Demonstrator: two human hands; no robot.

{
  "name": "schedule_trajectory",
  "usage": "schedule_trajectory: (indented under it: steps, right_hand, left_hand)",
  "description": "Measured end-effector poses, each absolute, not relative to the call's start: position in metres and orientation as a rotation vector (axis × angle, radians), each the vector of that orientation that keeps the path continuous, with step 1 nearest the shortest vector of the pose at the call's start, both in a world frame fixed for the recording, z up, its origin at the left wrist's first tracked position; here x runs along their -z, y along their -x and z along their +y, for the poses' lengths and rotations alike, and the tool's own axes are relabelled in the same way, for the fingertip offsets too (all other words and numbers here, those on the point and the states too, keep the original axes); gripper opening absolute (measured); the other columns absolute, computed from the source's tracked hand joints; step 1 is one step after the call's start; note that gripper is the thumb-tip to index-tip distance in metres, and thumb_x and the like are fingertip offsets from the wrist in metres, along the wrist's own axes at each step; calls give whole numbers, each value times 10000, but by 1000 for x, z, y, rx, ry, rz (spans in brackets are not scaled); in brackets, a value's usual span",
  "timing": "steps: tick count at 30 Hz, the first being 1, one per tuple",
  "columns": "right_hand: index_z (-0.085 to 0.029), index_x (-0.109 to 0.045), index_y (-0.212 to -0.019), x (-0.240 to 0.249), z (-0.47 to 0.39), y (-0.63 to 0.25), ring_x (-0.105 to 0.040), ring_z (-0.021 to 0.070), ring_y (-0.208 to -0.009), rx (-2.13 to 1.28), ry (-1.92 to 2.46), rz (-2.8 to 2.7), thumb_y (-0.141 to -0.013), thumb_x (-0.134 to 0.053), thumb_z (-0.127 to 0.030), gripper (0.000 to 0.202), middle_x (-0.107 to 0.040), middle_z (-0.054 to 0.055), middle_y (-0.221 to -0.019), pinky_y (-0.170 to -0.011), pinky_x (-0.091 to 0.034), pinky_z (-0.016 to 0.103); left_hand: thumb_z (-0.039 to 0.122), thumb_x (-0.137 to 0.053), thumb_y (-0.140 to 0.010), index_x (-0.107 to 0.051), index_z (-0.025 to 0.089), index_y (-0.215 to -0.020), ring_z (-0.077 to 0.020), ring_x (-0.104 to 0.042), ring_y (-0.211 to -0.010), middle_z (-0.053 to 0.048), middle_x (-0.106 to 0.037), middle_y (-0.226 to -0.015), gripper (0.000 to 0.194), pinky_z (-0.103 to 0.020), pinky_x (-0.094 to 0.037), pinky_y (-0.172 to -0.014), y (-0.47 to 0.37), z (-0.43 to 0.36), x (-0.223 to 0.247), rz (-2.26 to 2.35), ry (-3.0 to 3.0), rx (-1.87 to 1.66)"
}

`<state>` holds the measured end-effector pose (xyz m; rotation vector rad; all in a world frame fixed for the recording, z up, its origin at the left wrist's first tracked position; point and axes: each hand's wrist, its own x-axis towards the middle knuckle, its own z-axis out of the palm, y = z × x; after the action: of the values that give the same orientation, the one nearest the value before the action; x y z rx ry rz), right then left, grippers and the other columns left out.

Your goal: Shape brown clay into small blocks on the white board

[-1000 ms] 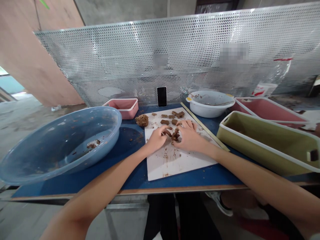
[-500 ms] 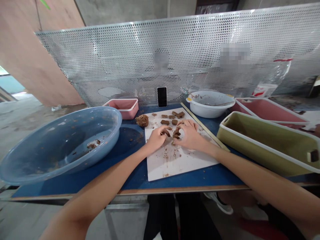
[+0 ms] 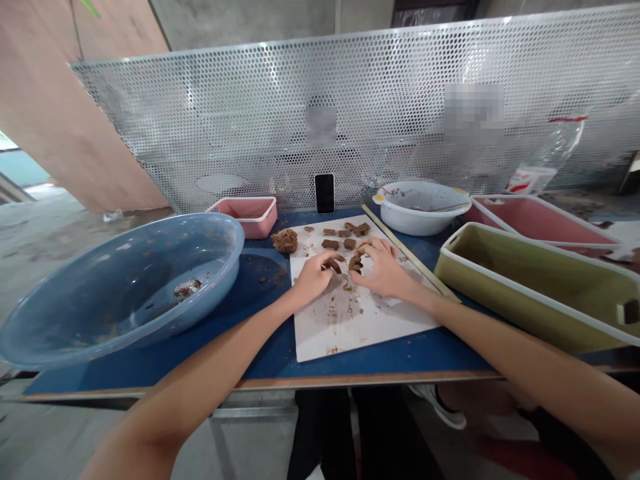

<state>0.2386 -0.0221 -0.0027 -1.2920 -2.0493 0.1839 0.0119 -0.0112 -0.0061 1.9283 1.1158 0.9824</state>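
My left hand (image 3: pixel 312 279) hovers low over the left half of a white board (image 3: pixel 330 337); its fingers are curved and apart, their tips coated brown, and I make out nothing in them. Opposite it, my right hand (image 3: pixel 381 268) is curled, thumb and fingers closing round a small brown clay lump (image 3: pixel 356 263); the muddy fingertips partly hide its outline. Just beyond the hands lie several short clay blocks, among them one block (image 3: pixel 330 245) and another block (image 3: pixel 349 244). A rough clay ball (image 3: pixel 285 241) sits by the board's left edge. Crumbs dot the board.
To the left stands a large blue basin (image 3: pixel 220 300). A pink box (image 3: pixel 267 223), a phone (image 3: pixel 325 193) and a white bowl (image 3: pixel 420 223) line the back. Along the board's right side runs a thin strip (image 3: pixel 415 257), beside a green box (image 3: pixel 493 293) and a larger pink box (image 3: pixel 560 230).
My right hand has shifted slightly right and away from my left, with the brown lump at its fingertips. My left hand stays nearly in place.
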Motion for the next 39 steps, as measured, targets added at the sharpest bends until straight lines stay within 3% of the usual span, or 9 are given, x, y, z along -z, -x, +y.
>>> schedule_trajectory:
  steps: [13,34,39]
  right_hand:
    - [-288,-650,-970,-5,-18,-249,-603,380,-1358,-478,1108,-2026,-853,-765,-508,275,-689,104,-1297,-1210,-435,611]
    - [-267,-711,-1016,1,-8,-253,-684,345,-1235,-614,1103,-1971,-863,-747,-508,288,-703,110,-1226,-1189,-489,574]
    - [-274,-724,-1028,5,-7,-255,-654,368,-1286,-583,1137,-1999,-851,-762,-515,302,-708,103,-1220,-1194,-480,600]
  left_hand:
    - [-27,-505,-738,-770,167,-1141,-195,-724,-864,-39,-814,-945,520,-308,-528,-808,-13,-13,4,1103,-2009,-980]
    - [-48,-513,-743,-753,185,-1010,-198,-742,-916,-29,-815,-970,428,-314,-553,-871,-14,-13,4,1094,-2065,-947]
    - [-30,-521,-758,-762,187,-1085,-214,-746,-936,-40,-817,-997,461,-334,-568,-895,-14,-16,3,1125,-2045,-947]
